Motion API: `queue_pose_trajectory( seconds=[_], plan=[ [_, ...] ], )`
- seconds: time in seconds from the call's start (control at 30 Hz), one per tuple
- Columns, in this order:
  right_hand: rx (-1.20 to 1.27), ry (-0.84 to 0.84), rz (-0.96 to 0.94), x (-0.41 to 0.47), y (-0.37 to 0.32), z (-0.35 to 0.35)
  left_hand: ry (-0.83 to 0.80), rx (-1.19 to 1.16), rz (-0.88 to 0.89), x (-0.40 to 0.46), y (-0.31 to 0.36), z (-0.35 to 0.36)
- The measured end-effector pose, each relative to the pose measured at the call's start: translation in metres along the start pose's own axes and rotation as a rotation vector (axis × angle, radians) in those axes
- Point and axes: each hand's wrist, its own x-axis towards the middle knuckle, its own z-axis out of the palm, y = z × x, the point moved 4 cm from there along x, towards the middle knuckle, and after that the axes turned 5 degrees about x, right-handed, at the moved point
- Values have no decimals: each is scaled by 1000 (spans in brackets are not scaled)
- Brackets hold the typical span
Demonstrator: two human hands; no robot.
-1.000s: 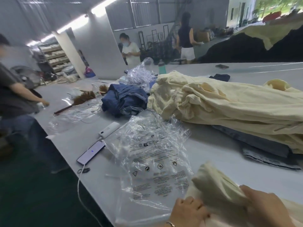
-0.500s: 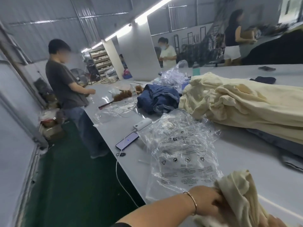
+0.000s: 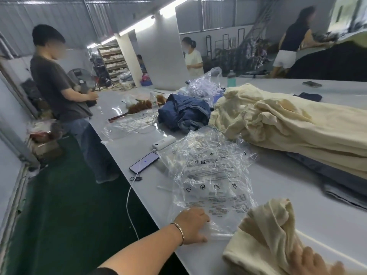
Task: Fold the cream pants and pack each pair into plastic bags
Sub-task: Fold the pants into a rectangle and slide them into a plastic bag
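A folded pair of cream pants (image 3: 264, 235) lies at the near edge of the white table (image 3: 278, 191). My right hand (image 3: 311, 261) rests on its near end, fingers spread flat. To its left lies a stack of clear plastic bags (image 3: 210, 175) with black print. My left hand (image 3: 193, 225) presses on the near corner of the top bag; whether it pinches the film I cannot tell. A big heap of unfolded cream pants (image 3: 288, 124) fills the right side of the table.
A phone (image 3: 144, 162) on a white cable and a white power bank (image 3: 163, 142) lie at the table's left edge. Blue jeans (image 3: 184, 114), a feather duster (image 3: 137, 108) and more bags sit farther back. A person (image 3: 59, 92) stands at the left edge; two others work behind.
My left hand has left the cream pants and moved left onto the plastic bags. The view has swung left and up, showing the standing person.
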Motion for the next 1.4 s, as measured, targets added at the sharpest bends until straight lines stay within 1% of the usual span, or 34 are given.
queue_pose_trajectory(
  seconds=[0.03, 0.07, 0.13, 0.17, 0.2, 0.23, 0.27, 0.3, 0.33, 0.37, 0.43, 0.47, 0.53, 0.6, 0.67, 0.73, 0.8, 0.83, 0.9, 0.93, 1.0, 1.07, 1.13, 1.17, 1.23, 1.27, 1.33, 1.37, 1.4],
  plan=[
    [84, -227, 27, -24, -10, 14, 5, -9, 8, 1, 0, 1],
    [174, -507, 96, -36, -10, 31, 22, -15, 19, 2, 0, 2],
    [91, -560, 174, -74, -11, 34, 60, -19, 49, 4, -1, 3],
    [72, -533, 159, -75, -14, 31, 66, -19, 66, 5, -2, 3],
    [91, -569, 163, -71, -13, 30, 63, -17, 81, 6, -3, 4],
    [85, -646, 155, -66, -13, 29, 52, -13, 95, 7, -4, 4],
    [106, -783, 146, -64, -13, 31, 42, -13, 101, 9, -5, 4],
    [81, -871, 71, -63, -16, 31, 29, -25, 102, 10, -7, 3],
    [87, -914, 2, -61, -13, 30, 17, -48, 98, 12, -8, 2],
    [114, -939, 13, -59, -2, 38, 8, -72, 91, 14, -8, 0],
    [338, -1028, 207, -47, 26, 36, 9, -117, 76, 17, -9, -4],
    [428, -1029, 318, -37, 38, 29, 22, -152, 65, 19, -9, -7],
    [573, -924, 540, -18, 64, 18, 62, -261, 13, 22, -11, -15],
    [744, -777, 626, 2, 74, 8, 107, -463, -46, 24, -11, -28],
    [904, -661, 635, 24, 65, -3, 117, -725, -52, 25, -7, -43],
    [1000, -606, 594, 43, 40, -17, 102, -962, -52, 25, -2, -60],
    [1040, -629, 517, 50, 10, -23, 130, -1157, -91, 27, -2, -74],
    [1008, -661, 454, 49, -3, -22, 151, -1262, -139, 30, -4, -79],
    [858, -723, 293, 39, -27, -16, 208, -1422, -259, 35, -13, -88],
    [776, -767, 220, 33, -36, -11, 253, -1459, -298, 36, -17, -94],
    [688, -861, 135, 22, -46, -3, 318, -1524, -332, 36, -24, -106],
    [614, -904, 47, 18, -51, 3, 336, -1487, -274, 33, -23, -120],
    [537, -850, -19, 23, -55, 6, 296, -1389, -136, 29, -9, -132],
    [544, -863, -10, 23, -59, 9, 273, -1328, -63, 26, 0, -136],
    [563, -947, 83, 18, -62, 20, 289, -1126, 69, 17, 18, -141],
    [555, -947, 151, 18, -61, 24, 321, -1013, 127, 12, 25, -141],
    [552, -866, 294, 25, -53, 28, 381, -832, 231, 3, 34, -142],
    [568, -851, 349, 29, -47, 30, 406, -758, 270, -1, 35, -142],
    [595, -873, 406, 32, -43, 31, 425, -692, 293, -3, 34, -141]
  ],
)
